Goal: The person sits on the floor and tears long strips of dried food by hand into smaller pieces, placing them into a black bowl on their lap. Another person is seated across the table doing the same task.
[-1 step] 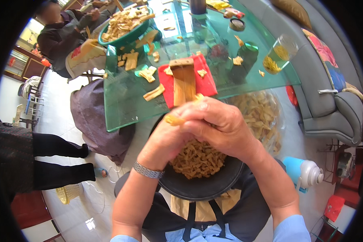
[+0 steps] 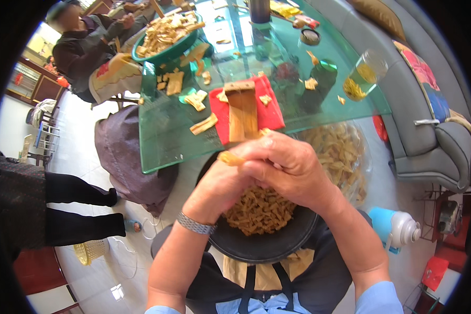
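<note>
My left hand and my right hand are closed together above a black basin. Between them is a tan, dried-looking strip, its end poking out by my right thumb. Another bit of tan strip shows at the top of my right hand; most of what the fingers grip is hidden. Small tan chopped pieces lie in the basin, which rests between my legs. Just beyond my fingers, a wooden board with a crosspiece lies on a red cloth at the glass table's edge.
Loose tan pieces lie on the green glass table. A green bowl holds more. A clear bag of strips is beyond my right arm. Nearby stand a glass jar, a grey sofa, a blue-and-white flask and other people.
The view has shifted slightly, so the table and basin sit a little lower and to the right. My hands stay closed together on the strip.
</note>
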Demonstrator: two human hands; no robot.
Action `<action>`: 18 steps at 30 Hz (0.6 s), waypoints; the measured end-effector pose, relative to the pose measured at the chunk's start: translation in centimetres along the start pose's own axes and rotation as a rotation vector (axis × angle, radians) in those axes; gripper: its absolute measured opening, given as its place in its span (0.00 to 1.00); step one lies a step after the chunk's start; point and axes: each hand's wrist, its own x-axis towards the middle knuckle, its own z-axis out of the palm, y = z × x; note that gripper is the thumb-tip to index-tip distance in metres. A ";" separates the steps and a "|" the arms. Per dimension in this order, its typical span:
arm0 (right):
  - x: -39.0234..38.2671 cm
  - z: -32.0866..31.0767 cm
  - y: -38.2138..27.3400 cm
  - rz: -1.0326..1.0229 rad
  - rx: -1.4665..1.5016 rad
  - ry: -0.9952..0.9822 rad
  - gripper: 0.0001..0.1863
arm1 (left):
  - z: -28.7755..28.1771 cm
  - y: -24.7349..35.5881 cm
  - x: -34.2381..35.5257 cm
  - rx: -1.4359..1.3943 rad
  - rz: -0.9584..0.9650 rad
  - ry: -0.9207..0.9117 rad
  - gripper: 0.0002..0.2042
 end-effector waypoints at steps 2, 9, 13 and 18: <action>-0.3 -0.2 -0.1 0.069 -0.037 0.028 0.08 | 1.0 -0.1 0.0 0.133 -0.029 0.060 0.11; -1.2 0.9 2.1 -0.002 -0.421 0.116 0.08 | 1.3 1.6 -0.1 0.581 -0.267 0.199 0.09; -1.8 1.5 2.7 0.065 -0.489 0.083 0.05 | 0.1 1.0 -0.2 0.999 -0.003 0.174 0.08; -2.2 1.7 3.5 0.252 -0.449 0.051 0.10 | -0.3 0.8 -1.2 1.343 0.188 0.232 0.06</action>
